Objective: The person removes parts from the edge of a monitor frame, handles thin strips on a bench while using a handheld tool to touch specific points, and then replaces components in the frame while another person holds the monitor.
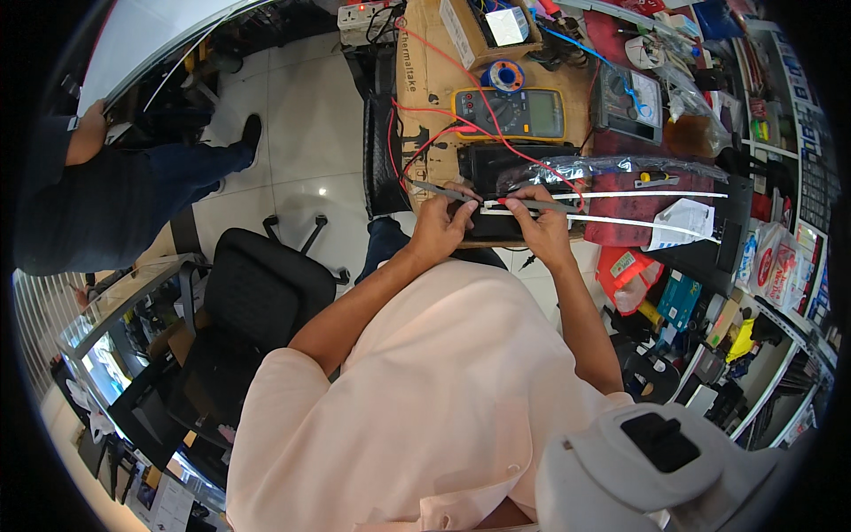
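Observation:
My left hand (437, 226) is closed around a dark grey test probe (433, 189), which points right. In my right hand (542, 229) is a second grey probe (551, 207), pinched and pointing left. Both tips meet close together near the left ends of two thin white strips (651, 194); whether they touch the strips cannot be made out. The strips stretch right across the bench. Beyond my hands lies a yellow-edged multimeter (514, 113) with red leads (499, 133) looping over it. Clear plastic wrap (603, 168) runs just behind the strips.
A cardboard box (487, 35) and a blue solder spool (503, 76) sit at the back. A grey device (628, 102) and a yellow cutter (657, 179) lie to the right, by white paper (684, 223). An office chair (257, 293) and another person (106, 195) are at left.

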A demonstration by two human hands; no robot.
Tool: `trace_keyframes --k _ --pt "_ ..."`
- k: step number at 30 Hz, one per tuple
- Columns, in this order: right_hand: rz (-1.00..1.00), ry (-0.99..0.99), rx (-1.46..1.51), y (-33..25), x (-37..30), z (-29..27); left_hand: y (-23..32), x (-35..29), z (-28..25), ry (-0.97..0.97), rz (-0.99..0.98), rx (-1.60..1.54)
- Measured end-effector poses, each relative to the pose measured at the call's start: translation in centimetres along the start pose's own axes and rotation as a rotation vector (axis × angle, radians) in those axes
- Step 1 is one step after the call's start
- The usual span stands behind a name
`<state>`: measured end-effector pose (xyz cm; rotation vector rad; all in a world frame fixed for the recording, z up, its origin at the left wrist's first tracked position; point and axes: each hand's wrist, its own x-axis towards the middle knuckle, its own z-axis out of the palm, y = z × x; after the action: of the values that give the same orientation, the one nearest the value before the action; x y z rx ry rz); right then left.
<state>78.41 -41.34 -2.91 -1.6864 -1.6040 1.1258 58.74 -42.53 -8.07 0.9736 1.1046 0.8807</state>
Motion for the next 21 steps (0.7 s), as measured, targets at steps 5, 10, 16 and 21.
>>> trace_keyframes --k 5,10,16,21 --pt "0.004 0.003 0.001 -0.19 -0.02 0.03 0.01 0.01 0.03 0.007 0.012 -0.059" --pt "0.001 -0.005 0.002 -0.21 0.02 -0.10 -0.16 0.25 -0.02 -0.020 0.000 -0.009" --pt "-0.011 -0.021 0.037 -0.31 0.13 -0.08 -0.26 0.34 -0.21 -0.024 0.004 0.048" --pt "-0.021 -0.015 0.000 -0.22 0.16 -0.07 -0.47 0.36 -0.26 -0.029 0.016 0.005"
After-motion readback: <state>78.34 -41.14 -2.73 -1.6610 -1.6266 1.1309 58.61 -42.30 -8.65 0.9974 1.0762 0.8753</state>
